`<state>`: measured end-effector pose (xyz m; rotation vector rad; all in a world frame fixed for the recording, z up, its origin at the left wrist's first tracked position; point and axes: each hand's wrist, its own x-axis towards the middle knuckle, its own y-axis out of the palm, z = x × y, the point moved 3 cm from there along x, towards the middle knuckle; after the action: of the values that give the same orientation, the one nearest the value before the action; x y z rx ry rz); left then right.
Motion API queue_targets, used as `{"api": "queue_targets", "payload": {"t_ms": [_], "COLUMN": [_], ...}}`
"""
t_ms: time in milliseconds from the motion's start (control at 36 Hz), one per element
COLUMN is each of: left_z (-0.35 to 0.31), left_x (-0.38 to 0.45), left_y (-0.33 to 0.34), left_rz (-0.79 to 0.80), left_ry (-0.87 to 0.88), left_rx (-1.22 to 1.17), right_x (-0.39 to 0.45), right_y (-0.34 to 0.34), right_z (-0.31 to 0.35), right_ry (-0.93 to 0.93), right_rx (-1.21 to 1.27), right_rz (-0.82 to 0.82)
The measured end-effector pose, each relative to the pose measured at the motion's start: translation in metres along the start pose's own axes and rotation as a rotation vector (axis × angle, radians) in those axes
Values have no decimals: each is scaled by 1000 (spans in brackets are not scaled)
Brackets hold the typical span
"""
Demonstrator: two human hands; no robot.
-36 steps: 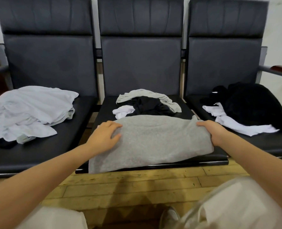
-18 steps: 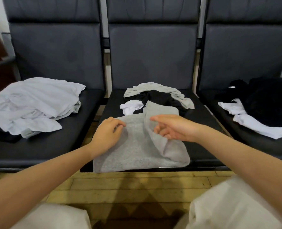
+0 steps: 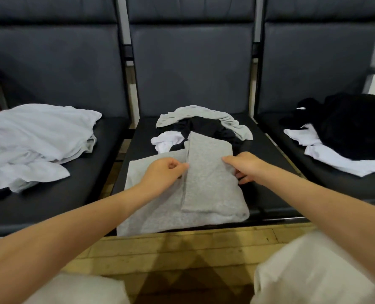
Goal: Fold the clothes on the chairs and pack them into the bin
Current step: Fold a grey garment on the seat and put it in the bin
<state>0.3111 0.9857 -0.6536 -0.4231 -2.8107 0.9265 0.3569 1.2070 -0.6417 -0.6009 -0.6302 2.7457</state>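
Note:
A grey garment (image 3: 206,185) lies on the front of the middle chair seat (image 3: 267,194), its right part folded over onto the left. My left hand (image 3: 164,174) pinches the edge of the folded flap near its middle. My right hand (image 3: 245,167) grips the flap's right side, thumb on top and fingers under the cloth. Behind it sits a small heap of grey, black and white clothes (image 3: 202,128). A pale grey pile (image 3: 33,141) covers the left seat. Black and white clothes (image 3: 346,137) lie on the right seat. No bin is in view.
Three dark padded chairs stand in a row with tall backrests (image 3: 191,62). A wooden floor (image 3: 182,244) runs in front of the seats. My knees in light trousers (image 3: 309,273) fill the bottom corners.
My right hand carried the garment's right side across to the left, laid it as a flap and moved back to its right edge. My left hand shifted from flat on the cloth to pinching the flap.

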Motion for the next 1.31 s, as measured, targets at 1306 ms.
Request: {"api": "queue_targets", "payload": {"t_ms": [1306], "left_z": [29], "left_x": [-6], "left_y": [-41], "left_rz": [-34], "left_ry": [-280], "left_rx": [-251], "right_x": [-69], "right_y": [38], "right_z": [52], "right_ry": [-359], "right_rx": [-101], "right_rz": [469]}}
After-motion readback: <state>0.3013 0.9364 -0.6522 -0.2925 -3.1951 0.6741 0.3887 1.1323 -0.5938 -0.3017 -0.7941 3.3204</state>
